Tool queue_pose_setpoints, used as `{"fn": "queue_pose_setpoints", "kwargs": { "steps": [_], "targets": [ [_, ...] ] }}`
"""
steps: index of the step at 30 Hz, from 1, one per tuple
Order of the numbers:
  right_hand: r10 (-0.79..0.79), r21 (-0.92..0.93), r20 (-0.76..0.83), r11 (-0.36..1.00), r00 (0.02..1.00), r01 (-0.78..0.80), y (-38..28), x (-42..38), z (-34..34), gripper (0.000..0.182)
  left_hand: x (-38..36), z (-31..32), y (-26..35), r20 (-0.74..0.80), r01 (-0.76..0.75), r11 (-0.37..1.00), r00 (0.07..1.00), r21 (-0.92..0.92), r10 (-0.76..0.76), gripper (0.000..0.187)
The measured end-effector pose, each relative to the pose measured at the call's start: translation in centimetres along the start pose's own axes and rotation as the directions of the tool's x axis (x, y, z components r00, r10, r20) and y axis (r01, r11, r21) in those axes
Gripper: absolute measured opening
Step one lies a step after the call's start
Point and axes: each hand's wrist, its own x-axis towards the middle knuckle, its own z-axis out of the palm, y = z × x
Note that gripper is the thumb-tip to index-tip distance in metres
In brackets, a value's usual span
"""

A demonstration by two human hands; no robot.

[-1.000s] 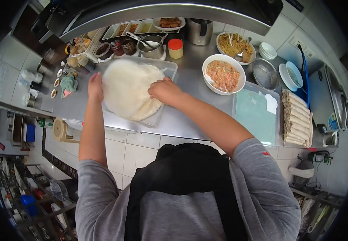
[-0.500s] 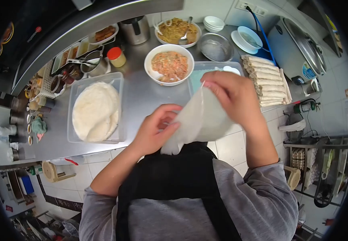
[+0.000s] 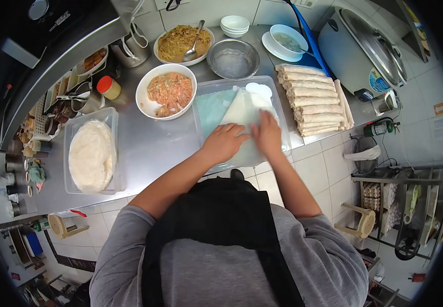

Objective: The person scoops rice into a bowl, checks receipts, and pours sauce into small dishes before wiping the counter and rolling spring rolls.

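Observation:
A thin white wrapper sheet (image 3: 243, 106) lies on the pale green surface of a clear plastic tray (image 3: 199, 120). My left hand (image 3: 225, 143) rests flat at the sheet's near left part, fingers spread. Beside it, my right hand (image 3: 267, 134) touches the sheet's right side, its fingertips blurred by motion. Behind and left of the tray is a white bowl (image 3: 142, 97) of orange-pink filling (image 3: 170, 92). A stack of round wrappers (image 3: 91, 156) sits in a clear container (image 3: 68, 176) at the left. Rolled wraps (image 3: 316, 100) are piled right of the tray.
Along the back stand a plate of yellowish noodle-like food (image 3: 175, 45) with a spoon, a metal bowl (image 3: 233, 60), stacked white bowls (image 3: 235, 23) and a bowl of liquid (image 3: 288, 42). A large cooker (image 3: 352, 53) is at the back right, a red-lidded jar (image 3: 108, 87) at the left.
Both hands have gone down from the air to the tray, and the sheet they held up now lies on it. The view has shifted to the right.

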Motion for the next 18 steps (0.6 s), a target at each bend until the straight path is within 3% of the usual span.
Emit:
{"fn": "queue_pose_setpoints", "kwargs": {
  "steps": [1, 3, 5, 6, 8, 9, 10, 11, 12, 13, 14, 15, 16, 17, 18],
  "targets": [
    [-0.091, -0.068, -0.029, 0.994, 0.995, 0.089, 0.6, -1.1, 0.9, 0.059, 0.7, 0.5, 0.1, 0.011, -0.030, 0.979, 1.000, 0.199, 0.028, 0.034],
    [-0.145, -0.087, 0.056, 0.985, 0.988, 0.150, 0.9, -0.7, -0.1, 0.058, 1.0, -0.6, -0.8, 0.045, -0.014, 0.966, 0.999, 0.258, 0.003, 0.035],
    [-0.195, -0.101, 0.145, 0.972, 0.970, 0.211, 1.8, 0.4, -1.0, 0.058, 0.5, -1.9, -1.4, 0.090, 0.233, 0.863, 0.949, 0.448, -0.303, 0.038],
    [-0.254, -0.066, 0.188, 0.960, 0.949, 0.271, 2.6, 1.4, -1.2, 0.058, 0.7, -3.0, -1.1, 0.089, 0.240, 0.860, 0.946, 0.451, -0.311, 0.038],
    [-0.319, -0.019, 0.229, 0.943, 0.920, 0.332, 3.8, 2.6, -1.6, 0.058, 0.6, -4.8, 0.0, 0.099, 0.514, 0.690, 0.762, 0.510, -0.641, 0.038],
    [-0.341, -0.016, 0.256, 0.934, 0.904, 0.357, 4.1, 3.1, -1.9, 0.060, 0.0, -3.4, -0.2, 0.094, 0.524, 0.680, 0.753, 0.512, -0.651, 0.038],
    [-0.367, -0.013, 0.279, 0.922, 0.887, 0.386, 4.1, 3.8, -2.1, 0.061, -0.7, -1.2, -0.9, -0.046, 0.388, 0.813, 0.911, 0.435, -0.410, 0.038],
    [-0.384, -0.005, 0.277, 0.916, 0.881, 0.401, 3.4, 4.7, -2.9, 0.061, -0.8, 0.1, -1.3, -0.205, 0.207, 0.897, 0.970, 0.390, -0.134, 0.039],
    [-0.367, -0.074, 0.313, 0.910, 0.876, 0.408, 2.2, 5.5, -4.2, 0.064, -0.2, 0.0, -0.6, -0.087, -0.020, 0.912, 0.994, 0.410, 0.061, 0.040],
    [-0.347, -0.143, 0.350, 0.899, 0.870, 0.415, 1.2, 6.1, -5.2, 0.067, 0.3, -0.1, 0.2, -0.096, -0.003, 0.910, 0.994, 0.414, 0.047, 0.040],
    [-0.361, -0.138, 0.357, 0.892, 0.862, 0.431, 0.4, 7.3, -5.4, 0.067, 0.9, -0.2, 1.2, -0.010, 0.033, 0.921, 0.999, 0.388, -0.032, 0.041],
    [-0.420, -0.084, 0.241, 0.889, 0.875, 0.450, -0.6, 9.4, -5.1, 0.067, 1.0, -0.2, 1.6, 0.078, 0.072, 0.930, 0.991, 0.361, -0.108, 0.042],
    [-0.465, -0.031, 0.120, 0.882, 0.877, 0.471, -1.4, 11.4, -4.4, 0.067, 0.5, 0.2, 0.8, 0.021, 0.154, 0.911, 0.984, 0.383, -0.175, 0.045],
    [-0.475, -0.025, 0.127, 0.876, 0.871, 0.482, -2.0, 13.2, -3.3, 0.067, 0.2, -0.4, 0.7, 0.015, 0.169, 0.909, 0.982, 0.382, -0.189, 0.045],
    [-0.487, -0.020, 0.244, 0.862, 0.839, 0.506, -2.6, 15.2, -2.0, 0.065, 0.1, -1.4, 0.8, -0.023, 0.211, 0.902, 0.975, 0.377, -0.219, 0.046]
  ]
}}
